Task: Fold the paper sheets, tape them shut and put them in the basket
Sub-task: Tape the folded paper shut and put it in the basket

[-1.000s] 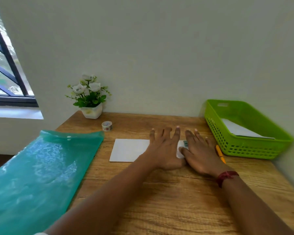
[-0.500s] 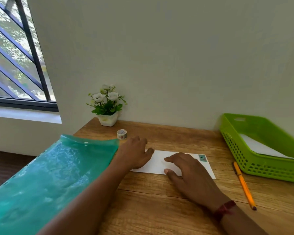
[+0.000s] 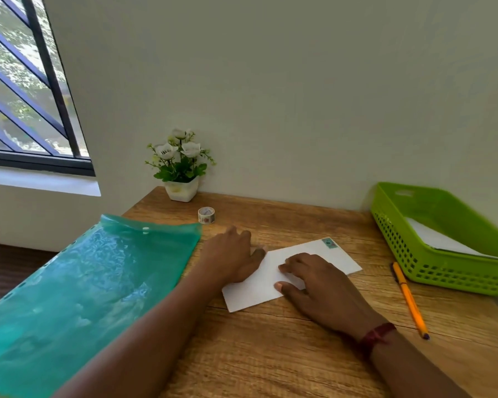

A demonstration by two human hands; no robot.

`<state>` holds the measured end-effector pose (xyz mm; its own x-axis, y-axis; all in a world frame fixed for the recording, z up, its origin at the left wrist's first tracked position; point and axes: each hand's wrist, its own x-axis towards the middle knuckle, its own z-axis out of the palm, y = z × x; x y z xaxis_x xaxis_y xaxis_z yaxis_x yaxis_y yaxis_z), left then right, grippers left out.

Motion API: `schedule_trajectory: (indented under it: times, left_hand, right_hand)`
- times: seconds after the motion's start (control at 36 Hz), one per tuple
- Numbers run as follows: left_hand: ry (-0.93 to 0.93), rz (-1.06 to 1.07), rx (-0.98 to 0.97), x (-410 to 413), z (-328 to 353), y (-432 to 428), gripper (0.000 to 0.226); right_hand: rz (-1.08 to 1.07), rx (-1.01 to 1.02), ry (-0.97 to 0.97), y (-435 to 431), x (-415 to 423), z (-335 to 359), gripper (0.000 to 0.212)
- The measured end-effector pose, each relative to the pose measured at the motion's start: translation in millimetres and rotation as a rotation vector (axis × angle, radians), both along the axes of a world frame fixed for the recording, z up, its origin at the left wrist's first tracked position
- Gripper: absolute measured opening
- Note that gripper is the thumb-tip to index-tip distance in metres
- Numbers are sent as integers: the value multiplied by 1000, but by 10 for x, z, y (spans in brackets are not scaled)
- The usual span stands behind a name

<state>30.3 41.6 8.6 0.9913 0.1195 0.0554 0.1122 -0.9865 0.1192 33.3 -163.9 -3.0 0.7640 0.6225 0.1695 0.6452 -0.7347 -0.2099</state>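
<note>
With each grip released, the left hand [image 3: 232, 255] lies flat on the left end of the folded paper sheet [image 3: 337, 257] mid-tabletop [image 3: 270, 354], the right hand [image 3: 322, 288] presses bent fingertips onto it, and a pencil [image 3: 408, 300] lies between its right edge and the green basket [image 3: 449, 278].

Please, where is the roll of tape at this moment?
In the head view, the tape roll sits left of centre on the table, between the flower pot and the green folder.
</note>
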Motion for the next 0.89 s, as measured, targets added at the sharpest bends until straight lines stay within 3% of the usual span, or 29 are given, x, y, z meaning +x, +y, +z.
schedule_trajectory:
  times: [0.28,0.39,0.56,0.75,0.89]
  left_hand:
    - [103,12,-246,-26,121,-19,55]
    - [125,11,-397,-23,167,-22,41]
    - [109,30,-565,-38,164,-12,25]
    - [120,104,-756,-19,200,-22,22]
    - [114,193,-920,-56,296,-177,26]
  right_hand:
    - [28,21,10,-34,19,4,45]
    - [20,11,-64,-40,-20,47,41]
    - [-228,183,-268,26,-198,146,32]
    - [-522,463,71,115,-287,144,25]
    - [-615,932,527,77,-389,177,16]
